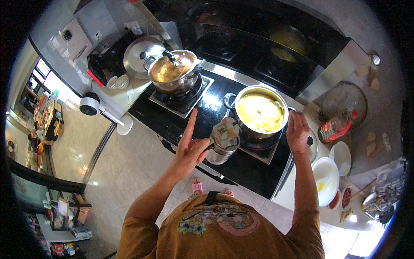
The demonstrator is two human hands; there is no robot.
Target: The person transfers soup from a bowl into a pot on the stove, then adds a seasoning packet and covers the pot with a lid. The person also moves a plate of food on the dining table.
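A two-handled steel pot [286, 123] with yellowish liquid and bits of food in it stands on the right burner. At its right side my right hand [297, 132] is closed where the handle sits and covers that handle. My left hand [186, 155] has its index finger stretched out. Its thumb and curled fingers meet the corner of a brown printed cloth or packet [225, 132] and a dark handle beside it; which of the two they grip is unclear. Under that cloth or packet stands a small metal pot [220, 157] near the front of the black cooktop [207, 106].
A pot with a glass lid [171, 69] stands on the left burner, with a large metal lid [139, 58] behind it. To the right are a red-capped bottle [333, 129], white bowls [325, 181] and small dishes of red food [346, 197]. People are in the far room.
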